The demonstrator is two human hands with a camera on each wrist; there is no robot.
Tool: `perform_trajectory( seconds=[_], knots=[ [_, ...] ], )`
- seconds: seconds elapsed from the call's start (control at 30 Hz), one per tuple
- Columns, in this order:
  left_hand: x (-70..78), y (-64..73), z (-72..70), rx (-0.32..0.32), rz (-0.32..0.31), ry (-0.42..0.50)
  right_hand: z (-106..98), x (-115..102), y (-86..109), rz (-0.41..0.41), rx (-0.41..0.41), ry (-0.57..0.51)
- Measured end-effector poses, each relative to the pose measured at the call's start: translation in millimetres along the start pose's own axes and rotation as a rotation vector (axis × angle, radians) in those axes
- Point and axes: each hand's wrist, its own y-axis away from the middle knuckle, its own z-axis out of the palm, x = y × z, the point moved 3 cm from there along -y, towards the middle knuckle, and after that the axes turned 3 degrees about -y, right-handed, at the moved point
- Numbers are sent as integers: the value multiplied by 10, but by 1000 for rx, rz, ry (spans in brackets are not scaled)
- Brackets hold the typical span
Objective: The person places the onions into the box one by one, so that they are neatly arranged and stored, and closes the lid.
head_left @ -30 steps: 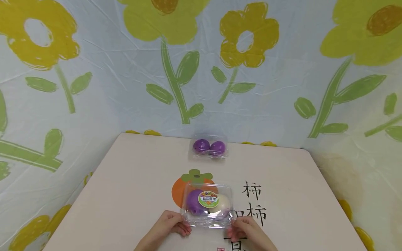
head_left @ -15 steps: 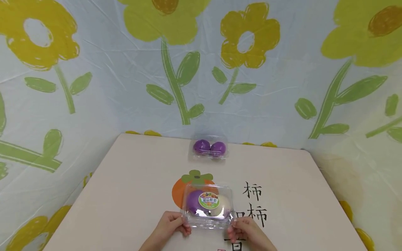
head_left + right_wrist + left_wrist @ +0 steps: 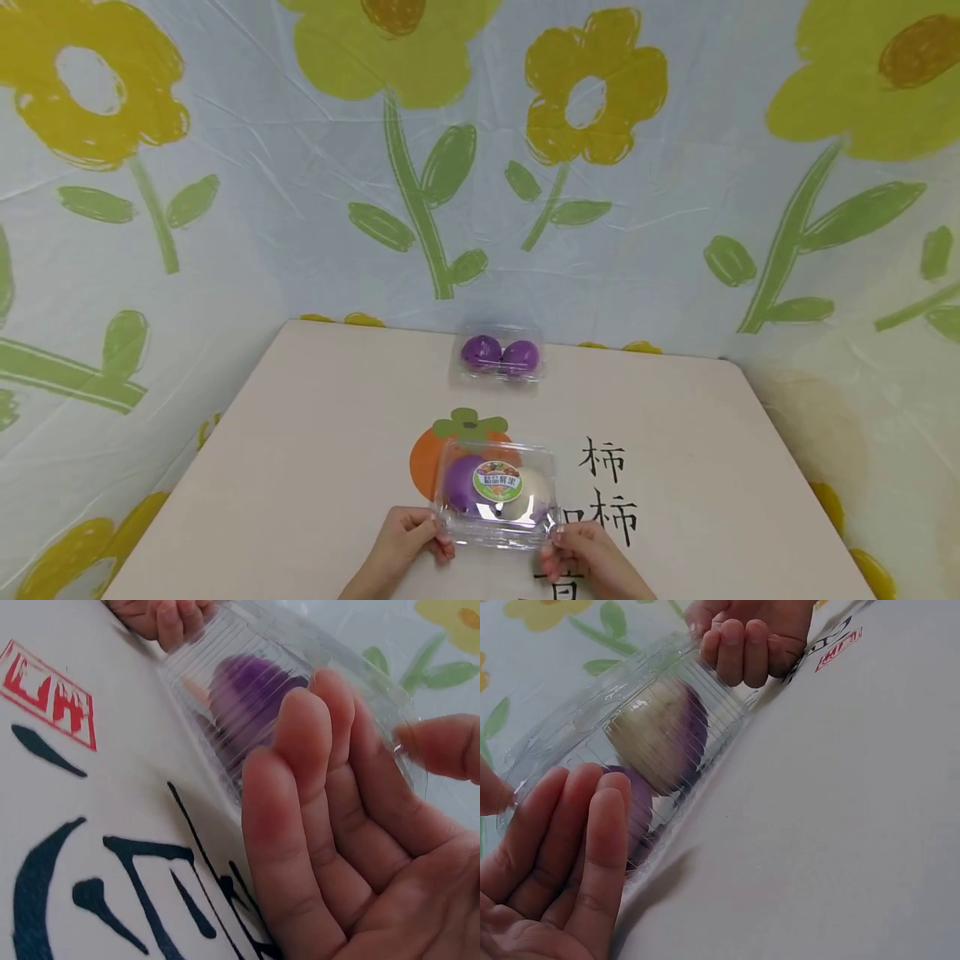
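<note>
A clear plastic clamshell box lies near the front of the table in the head view, its lid down. Inside sit a round purple item and a cream item with purple patches. A green-rimmed oval label is stuck on the lid. My left hand pinches the rim at the near left corner between thumb and fingers. At the near right corner, my right hand pinches the same rim. The wrist views show both thumbs above the rim and the fingers below it, beside the ribbed wall.
Another clear box with two purple round items stands at the table's back edge. The pale table cover carries a printed orange persimmon and black characters. Flower-patterned cloth surrounds the table at the back and sides.
</note>
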Motion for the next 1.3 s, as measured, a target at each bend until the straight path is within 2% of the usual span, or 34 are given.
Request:
perform_trajectory(
  seconds=[0.2,0.53,0.6,0.83,1.0,1.3],
  knots=[
    [6,12,-7,11,-2,21,-10,36,-9,-17,-12,-24],
    [-13,21,-23,-10,25,23,-26,70,-2,-19,1,-21],
    [-20,14,-27,-7,11,18,-25,70,-3,-12,14,-19],
    [-6,-25,-37,54,-104,-11,-14,17,-20,22,65,26],
    [31,-66,-47,94,-120,-40,-14,-62,-41,53,99,68],
    [78,-192,-109,164,-138,-88,-91,-157,-221,-25,11,114]
  ],
)
